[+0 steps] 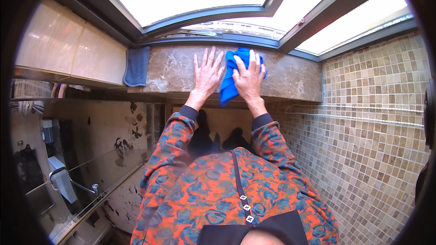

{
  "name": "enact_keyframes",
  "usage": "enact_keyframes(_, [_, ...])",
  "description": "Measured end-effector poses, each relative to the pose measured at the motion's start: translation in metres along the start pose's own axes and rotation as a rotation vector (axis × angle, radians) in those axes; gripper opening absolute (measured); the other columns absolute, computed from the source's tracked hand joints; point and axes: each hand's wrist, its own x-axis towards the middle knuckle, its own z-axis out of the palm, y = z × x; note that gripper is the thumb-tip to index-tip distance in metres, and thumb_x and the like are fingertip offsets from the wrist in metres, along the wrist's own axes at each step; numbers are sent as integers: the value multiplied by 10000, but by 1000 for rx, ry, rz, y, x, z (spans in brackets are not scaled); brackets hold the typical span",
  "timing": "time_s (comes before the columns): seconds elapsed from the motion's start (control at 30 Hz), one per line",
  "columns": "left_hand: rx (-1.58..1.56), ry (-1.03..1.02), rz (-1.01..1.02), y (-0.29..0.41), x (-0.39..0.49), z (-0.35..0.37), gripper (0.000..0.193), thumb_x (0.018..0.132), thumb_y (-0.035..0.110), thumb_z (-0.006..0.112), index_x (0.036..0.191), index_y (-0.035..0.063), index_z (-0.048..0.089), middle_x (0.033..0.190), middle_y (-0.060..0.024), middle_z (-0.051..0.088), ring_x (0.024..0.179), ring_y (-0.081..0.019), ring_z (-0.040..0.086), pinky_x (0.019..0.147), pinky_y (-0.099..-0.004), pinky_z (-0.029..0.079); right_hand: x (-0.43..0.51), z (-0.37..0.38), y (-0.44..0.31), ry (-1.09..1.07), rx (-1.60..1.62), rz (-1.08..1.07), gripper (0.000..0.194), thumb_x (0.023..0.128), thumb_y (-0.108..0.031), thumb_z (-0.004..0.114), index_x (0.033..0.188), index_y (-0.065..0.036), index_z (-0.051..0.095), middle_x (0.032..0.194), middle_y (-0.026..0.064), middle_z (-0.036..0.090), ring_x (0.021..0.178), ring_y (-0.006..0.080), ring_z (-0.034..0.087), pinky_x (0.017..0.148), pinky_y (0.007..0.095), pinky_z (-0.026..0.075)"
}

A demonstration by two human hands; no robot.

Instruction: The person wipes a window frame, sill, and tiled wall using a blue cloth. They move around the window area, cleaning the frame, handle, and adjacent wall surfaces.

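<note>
My right hand presses down on a crumpled bright blue cloth, its fingers spread over the folds. The cloth lies on a brown marbled stone window sill, and one corner droops over the front edge. To the left of the cloth, my left hand rests palm down on the bare stone with its fingers apart, holding nothing. A folded grey-blue cloth lies at the sill's left end and hangs slightly over the edge.
Behind the sill stands a dark metal window frame with a tilted open sash. Small mosaic tiles cover the right wall, where a white cord runs across. A mirror with dark blotches fills the left side below light tiles.
</note>
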Motion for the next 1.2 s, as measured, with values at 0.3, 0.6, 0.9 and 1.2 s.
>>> enact_keyframes(0.3, [-40,3,-56,-20,-9,-13,603,1038,425,516,1570,161,416,1678,-117,290,1554,-315,247,1239,-615,145,9,15,-6,49,-274,246,522,926,-381,634,1432,-263,588,1600,231,333,1476,423,317,1145,643,267])
enact_keyframes(0.6, [-43,54,-146,-85,-36,-39,595,1031,364,549,1553,102,435,1642,-122,366,1529,-302,311,1250,-539,183,21,31,-90,-65,73,-101,510,881,-315,684,1385,-262,626,1599,208,345,1474,414,319,1162,603,241])
enact_keyframes(0.9, [-59,126,-214,-108,-41,-35,552,1033,284,524,1519,29,457,1612,-164,403,1509,-329,343,1253,-512,204,35,59,-146,-59,59,-129,548,867,-317,679,1401,-224,598,1599,254,328,1476,437,315,1162,621,231])
enact_keyframes(1.2, [-47,169,-260,-139,-49,-45,539,1040,285,522,1525,57,463,1606,-198,397,1497,-362,353,1246,-521,226,41,69,-164,-52,103,-165,532,859,-303,684,1380,-215,626,1581,250,358,1463,427,331,1150,603,246])
